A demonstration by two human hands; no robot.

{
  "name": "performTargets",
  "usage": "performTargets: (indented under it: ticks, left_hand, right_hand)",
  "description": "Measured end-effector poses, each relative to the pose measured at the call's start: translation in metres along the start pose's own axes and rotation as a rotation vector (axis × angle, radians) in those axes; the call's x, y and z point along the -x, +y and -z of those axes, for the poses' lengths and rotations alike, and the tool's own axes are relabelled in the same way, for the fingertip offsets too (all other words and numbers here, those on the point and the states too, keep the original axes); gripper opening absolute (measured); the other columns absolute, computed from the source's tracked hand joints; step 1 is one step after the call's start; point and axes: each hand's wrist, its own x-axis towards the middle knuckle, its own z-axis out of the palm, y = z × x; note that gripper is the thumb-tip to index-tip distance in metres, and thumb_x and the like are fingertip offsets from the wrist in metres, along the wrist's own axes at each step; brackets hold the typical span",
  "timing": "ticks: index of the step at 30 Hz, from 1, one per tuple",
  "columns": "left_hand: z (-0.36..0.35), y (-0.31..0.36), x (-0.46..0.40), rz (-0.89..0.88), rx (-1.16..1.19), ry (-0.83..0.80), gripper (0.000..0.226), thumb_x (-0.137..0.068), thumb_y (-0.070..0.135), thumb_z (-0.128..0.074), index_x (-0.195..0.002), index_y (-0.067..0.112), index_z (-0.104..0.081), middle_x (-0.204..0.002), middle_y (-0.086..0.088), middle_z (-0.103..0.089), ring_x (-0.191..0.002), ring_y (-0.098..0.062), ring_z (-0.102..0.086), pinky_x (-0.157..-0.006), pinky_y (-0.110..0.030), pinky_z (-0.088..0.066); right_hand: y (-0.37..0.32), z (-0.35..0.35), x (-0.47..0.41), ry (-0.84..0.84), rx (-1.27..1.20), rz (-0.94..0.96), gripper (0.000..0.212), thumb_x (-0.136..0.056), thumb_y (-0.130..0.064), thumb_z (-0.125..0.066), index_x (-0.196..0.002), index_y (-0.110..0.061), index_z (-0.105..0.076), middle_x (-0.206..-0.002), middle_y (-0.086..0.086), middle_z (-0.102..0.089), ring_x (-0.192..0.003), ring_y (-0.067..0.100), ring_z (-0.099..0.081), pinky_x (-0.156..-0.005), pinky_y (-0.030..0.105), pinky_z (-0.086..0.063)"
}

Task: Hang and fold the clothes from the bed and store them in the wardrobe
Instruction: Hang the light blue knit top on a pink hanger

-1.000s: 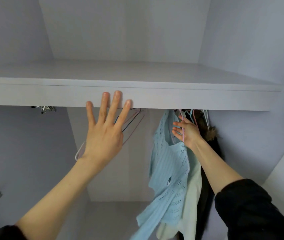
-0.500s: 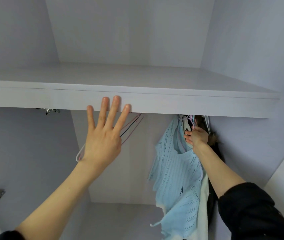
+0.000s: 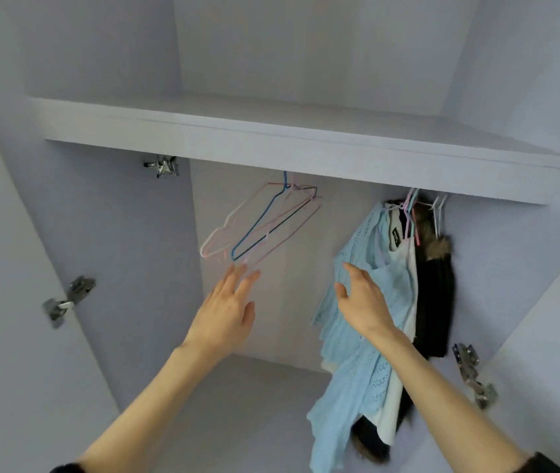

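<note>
Left hand [image 3: 225, 312]: raised into the wardrobe [image 3: 118, 233], fingers straight and slightly spread, holding nothing; its fingertips [image 3: 237, 273] lie just below the lower corners of the empty hangers [image 3: 258, 223], and whether they touch the wire cannot be told. Right hand [image 3: 362, 302]: also raised, fingers relaxed and nearly straight, thumb out to the left, gripping nothing; it lies in front of the blue top [image 3: 357, 370], close to or against the knit, contact not clear

Empty hangers: a bunch of thin wire ones in pink, white and blue, hooked under the shelf [image 3: 271, 145] left of centre, tilted so their lower ends swing toward the left hand

Blue top: a pale blue openwork knit hanging from under the shelf at the right, its hem trailing low and to the left. Just behind it hangs a white garment [image 3: 404, 264] with a black label at the neck, and behind that a black coat [image 3: 437, 302] with a fur trim [image 3: 439, 247]. The three are pressed together, well apart from the empty hangers

Shelf: a pale board across the wardrobe above both hands. Metal hinges [image 3: 70, 298] sit on the left side panel, one higher near the shelf, and another on the right side

Both forearms are bare, with dark sleeves [image 3: 544, 464] at the lower edge
</note>
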Motion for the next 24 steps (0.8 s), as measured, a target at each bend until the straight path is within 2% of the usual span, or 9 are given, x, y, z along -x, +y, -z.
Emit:
performTargets:
  ticks: [5,7,9,10,13,16,20,23,24]
  left_hand:
    - [0.017,-0.044,0.106,0.223,0.152,-0.056,0.045,-0.096,0.014,-0.043,-0.141,0.017,-0.04,-0.141,-0.004,-0.045,-0.127,-0.024,-0.046,-0.099,-0.033,-0.04]
    - [0.03,-0.058,0.156,0.301,0.202,-0.004,0.04,-0.097,0.018,-0.046,-0.137,0.017,-0.047,-0.135,-0.001,-0.052,-0.122,-0.021,-0.052,-0.095,-0.028,-0.041]
    - [0.057,-0.075,0.233,0.464,0.231,0.053,0.036,-0.097,0.023,-0.048,-0.133,0.022,-0.051,-0.129,0.003,-0.057,-0.118,-0.016,-0.054,-0.096,-0.027,-0.042]
    - [0.06,-0.077,0.243,0.487,0.226,0.071,0.035,-0.097,0.025,-0.049,-0.132,0.023,-0.052,-0.126,0.005,-0.058,-0.116,-0.013,-0.055,-0.096,-0.027,-0.042]
    - [0.096,-0.09,0.342,0.674,0.166,0.189,0.032,-0.096,0.027,-0.051,-0.127,0.023,-0.056,-0.117,0.008,-0.062,-0.108,-0.009,-0.058,-0.094,-0.026,-0.044]
    - [0.129,-0.089,0.43,0.836,0.115,0.269,0.029,-0.095,0.023,-0.052,-0.123,0.02,-0.059,-0.113,0.006,-0.062,-0.105,-0.009,-0.059,-0.093,-0.028,-0.046]
    - [0.16,-0.084,0.525,1.068,0.086,0.348,0.029,-0.094,0.018,-0.053,-0.123,0.017,-0.059,-0.114,0.001,-0.063,-0.105,-0.012,-0.059,-0.094,-0.03,-0.045]
    - [0.176,-0.083,0.554,1.203,0.108,0.369,0.031,-0.094,0.015,-0.053,-0.125,0.017,-0.057,-0.113,0.0,-0.063,-0.103,-0.012,-0.058,-0.093,-0.024,-0.042]
    - [0.2,-0.084,0.62,1.374,0.068,0.5,0.031,-0.094,0.014,-0.053,-0.125,0.016,-0.057,-0.112,-0.001,-0.063,-0.101,-0.011,-0.058,-0.092,-0.022,-0.042]
  right_hand:
    - [-0.055,-0.06,0.062,-0.24,-0.042,0.16,0.041,-0.096,-0.02,-0.049,-0.136,-0.01,-0.045,-0.125,0.009,-0.06,-0.115,0.024,-0.056,-0.097,0.03,-0.039]
    - [-0.081,-0.084,0.09,-0.328,-0.056,0.234,0.038,-0.096,-0.021,-0.049,-0.133,-0.01,-0.048,-0.119,0.006,-0.064,-0.112,0.024,-0.058,-0.095,0.03,-0.041]
    - [-0.126,-0.115,0.14,-0.484,-0.071,0.352,0.037,-0.097,-0.023,-0.046,-0.133,-0.014,-0.048,-0.118,0.0,-0.065,-0.11,0.023,-0.058,-0.095,0.031,-0.043]
    - [-0.131,-0.119,0.148,-0.531,-0.085,0.371,0.036,-0.098,-0.024,-0.045,-0.132,-0.015,-0.048,-0.118,-0.002,-0.064,-0.11,0.021,-0.058,-0.094,0.03,-0.043]
    - [-0.188,-0.154,0.219,-0.723,-0.132,0.554,0.034,-0.098,-0.026,-0.045,-0.131,-0.018,-0.051,-0.118,-0.002,-0.065,-0.107,0.016,-0.059,-0.091,0.023,-0.04]
    - [-0.241,-0.182,0.287,-0.85,-0.175,0.69,0.031,-0.096,-0.027,-0.049,-0.126,-0.021,-0.056,-0.112,-0.002,-0.068,-0.102,0.014,-0.06,-0.08,0.014,-0.035]
    - [-0.299,-0.219,0.366,-1.069,-0.17,0.857,0.03,-0.096,-0.027,-0.048,-0.124,-0.021,-0.058,-0.102,-0.003,-0.066,-0.09,0.011,-0.056,-0.077,0.018,-0.038]
    - [-0.32,-0.233,0.389,-1.108,-0.189,0.923,0.029,-0.096,-0.027,-0.049,-0.122,-0.02,-0.059,-0.101,-0.002,-0.066,-0.087,0.011,-0.056,-0.082,0.02,-0.042]
    - [-0.373,-0.268,0.447,-1.261,-0.18,1.057,0.029,-0.096,-0.027,-0.049,-0.122,-0.02,-0.059,-0.101,-0.002,-0.066,-0.087,0.011,-0.057,-0.084,0.022,-0.043]
